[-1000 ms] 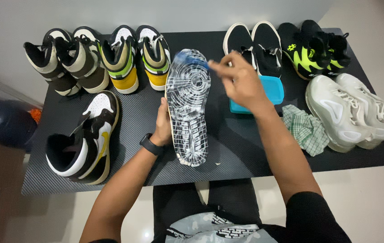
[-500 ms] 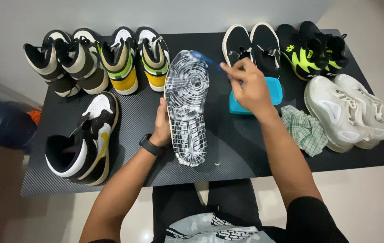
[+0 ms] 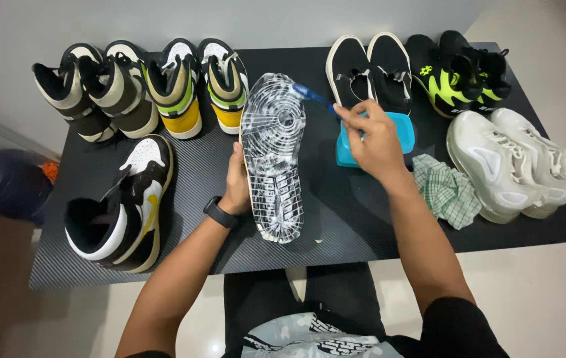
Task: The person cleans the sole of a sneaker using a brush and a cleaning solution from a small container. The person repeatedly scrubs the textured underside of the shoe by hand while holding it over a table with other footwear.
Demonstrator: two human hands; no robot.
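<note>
Upturned shoe (image 3: 273,156), sole lathered white, long axis running away from the body, gripped along its edge by left hand (image 3: 236,182). Blue brush (image 3: 313,97) pinched in right hand (image 3: 374,136), bristle end touching the sole's toe, up and left of that hand. Blue tub (image 3: 402,126) just beneath it.

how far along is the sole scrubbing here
Done: the upturned sole is white with foam from toe to heel. In hand: the left hand steadies the shoe while the right hand holds a blue brush at its toe edge. Left: foam not wiped off; the green checked cloth lies unused.
</note>
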